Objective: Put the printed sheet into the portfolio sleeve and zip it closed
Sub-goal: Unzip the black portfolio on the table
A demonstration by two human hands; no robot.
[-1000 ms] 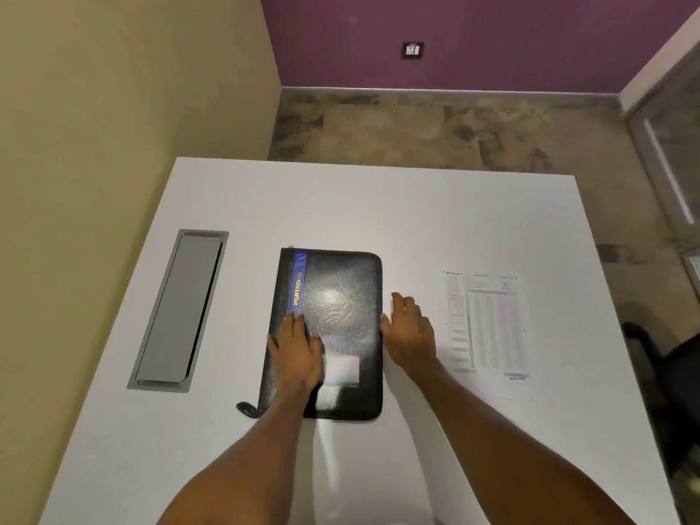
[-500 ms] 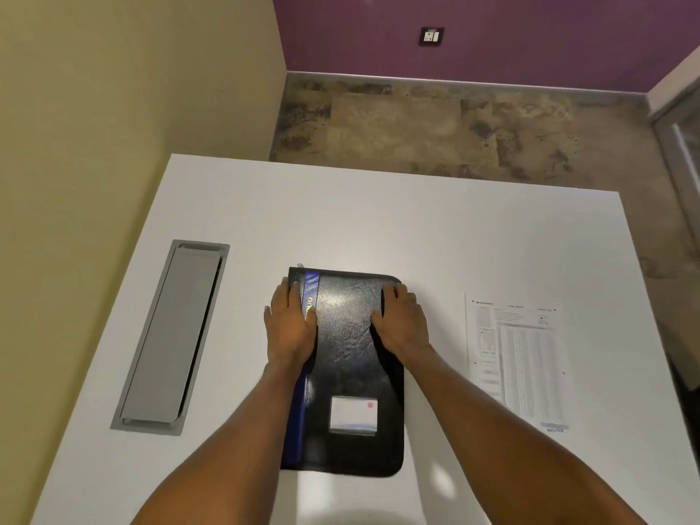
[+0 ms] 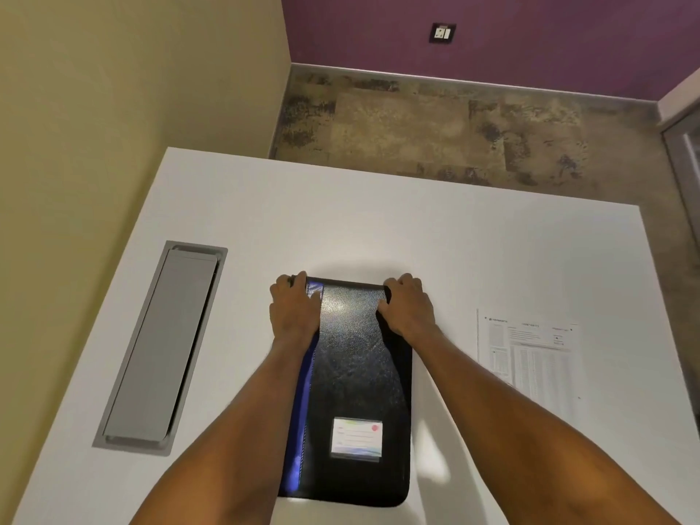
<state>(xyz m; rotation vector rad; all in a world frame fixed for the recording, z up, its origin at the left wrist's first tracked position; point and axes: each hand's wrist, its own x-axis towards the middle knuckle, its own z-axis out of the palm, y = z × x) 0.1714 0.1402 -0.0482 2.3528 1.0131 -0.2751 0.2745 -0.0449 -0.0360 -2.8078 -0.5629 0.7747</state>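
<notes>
A black portfolio sleeve (image 3: 356,377) with a blue stripe down its left side and a white label near its front end lies flat on the white table (image 3: 378,229). My left hand (image 3: 293,308) grips its far left corner, fingers curled over the far edge. My right hand (image 3: 407,306) holds the far right corner the same way. The printed sheet (image 3: 530,358) lies flat on the table to the right of the sleeve, apart from both hands. The zip is hidden from view.
A grey metal cable hatch (image 3: 163,346) is set into the table at the left. A beige wall runs along the table's left side. Beyond the far table edge is mottled floor and a purple wall with a socket (image 3: 442,33).
Both hands have slid from the middle of the sleeve up to its far corners. The sleeve now sits nearer to me in the view, and the camera has tilted down.
</notes>
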